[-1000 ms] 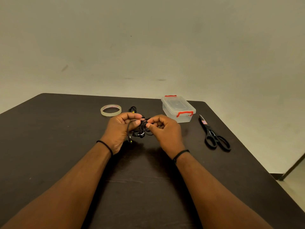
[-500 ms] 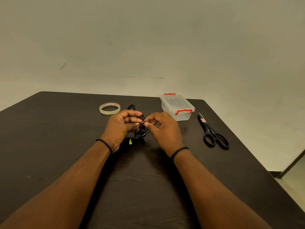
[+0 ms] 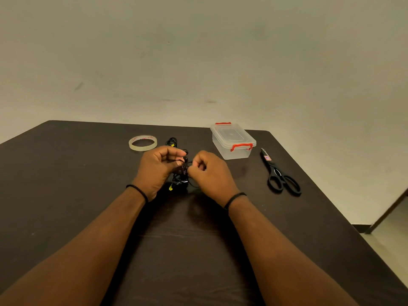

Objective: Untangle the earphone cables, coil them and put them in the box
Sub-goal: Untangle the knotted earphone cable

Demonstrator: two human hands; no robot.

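A tangled bundle of black earphone cables (image 3: 180,177) with small yellow tags hangs between my two hands just above the dark table (image 3: 66,177). My left hand (image 3: 157,168) grips the bundle from the left with curled fingers. My right hand (image 3: 209,171) pinches a strand at the bundle's right side, thumb against forefinger. Another black cable bundle (image 3: 172,142) lies on the table just behind my left hand. The clear plastic box (image 3: 233,141) with red clips stands to the right, behind my right hand, its lid closed.
A roll of clear tape (image 3: 143,142) lies flat at the back left of the hands. Black scissors (image 3: 278,174) lie to the right of the box, near the table's right edge, beyond which the floor shows.
Both hands have shifted slightly while working the tangle; the right hand's fingers have curled tighter around a strand. Box, tape and scissors have not moved.
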